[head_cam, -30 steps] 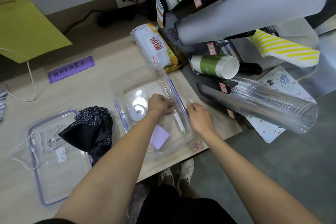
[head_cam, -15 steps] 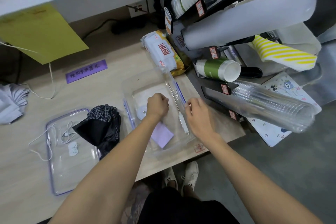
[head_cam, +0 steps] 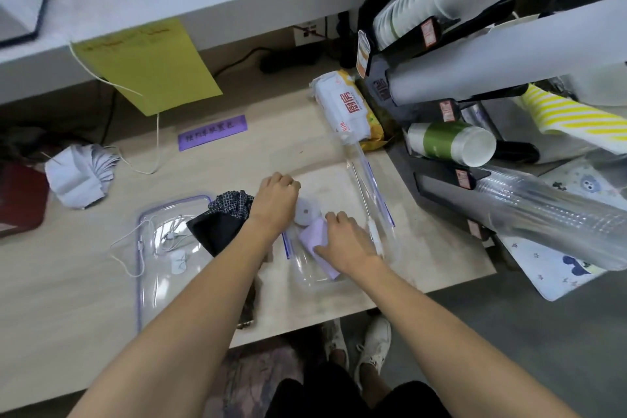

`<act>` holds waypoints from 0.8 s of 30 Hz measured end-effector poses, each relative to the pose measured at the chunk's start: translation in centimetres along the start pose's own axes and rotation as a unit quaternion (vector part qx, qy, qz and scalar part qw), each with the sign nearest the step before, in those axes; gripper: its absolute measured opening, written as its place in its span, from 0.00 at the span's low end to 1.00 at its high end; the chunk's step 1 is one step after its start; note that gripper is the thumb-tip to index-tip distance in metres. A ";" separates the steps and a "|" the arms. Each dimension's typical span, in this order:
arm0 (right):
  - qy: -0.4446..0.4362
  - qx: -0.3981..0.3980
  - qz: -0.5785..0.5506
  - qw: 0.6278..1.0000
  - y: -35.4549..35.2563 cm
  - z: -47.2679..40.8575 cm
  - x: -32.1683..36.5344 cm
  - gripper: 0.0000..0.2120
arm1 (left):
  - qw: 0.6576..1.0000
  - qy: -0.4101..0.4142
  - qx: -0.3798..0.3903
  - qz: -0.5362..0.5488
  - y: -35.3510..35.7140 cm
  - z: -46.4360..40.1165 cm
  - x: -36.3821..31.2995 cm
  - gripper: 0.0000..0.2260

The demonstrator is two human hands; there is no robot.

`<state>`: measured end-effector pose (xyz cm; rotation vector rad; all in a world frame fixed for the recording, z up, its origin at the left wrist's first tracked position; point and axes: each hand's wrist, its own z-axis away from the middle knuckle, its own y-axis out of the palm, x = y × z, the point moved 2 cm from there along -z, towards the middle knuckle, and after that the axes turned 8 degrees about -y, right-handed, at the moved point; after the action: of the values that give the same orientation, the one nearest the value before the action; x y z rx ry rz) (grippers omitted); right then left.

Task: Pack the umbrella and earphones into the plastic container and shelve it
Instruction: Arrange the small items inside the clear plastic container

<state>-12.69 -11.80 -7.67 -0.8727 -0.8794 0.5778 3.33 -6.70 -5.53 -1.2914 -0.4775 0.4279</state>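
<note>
Head view: the left hand (head_cam: pixel 276 204) curls over the clear plastic container (head_cam: pixel 339 214) at its left rim, grip unclear, the right hand (head_cam: pixel 342 241), since moved inward from the right rim, rests loosely on the purple pad (head_cam: pixel 314 241) inside, while umbrella (head_cam: pixel 224 220) and earphones (head_cam: pixel 163 234) lie left of both hands with bare desk (head_cam: pixel 68 299) nearer the front edge.

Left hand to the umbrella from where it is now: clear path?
Probably yes. The left hand is at the container edge, with the folded umbrella right beside its wrist on the lid; nothing visible lies between them.
</note>
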 end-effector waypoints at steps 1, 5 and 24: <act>0.018 0.005 -0.007 1.000 0.5 -0.2 0.3 0.28 | 1.000 0.003 -0.003 0.002 0.2 0.2 0.1 0.20; 0.055 0.006 0.018 0.998 2.1 -0.8 1.1 0.32 | 1.000 0.019 -0.014 0.003 0.9 0.9 0.2 0.20; 0.047 -0.021 0.160 0.986 0.6 1.0 -2.3 0.25 | 0.994 0.063 0.084 0.012 2.2 1.7 -3.9 0.10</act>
<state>-14.83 -12.82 -8.78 -1.0810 -0.6705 0.7912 -0.96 -6.97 -7.74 -1.1550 -0.3125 0.3960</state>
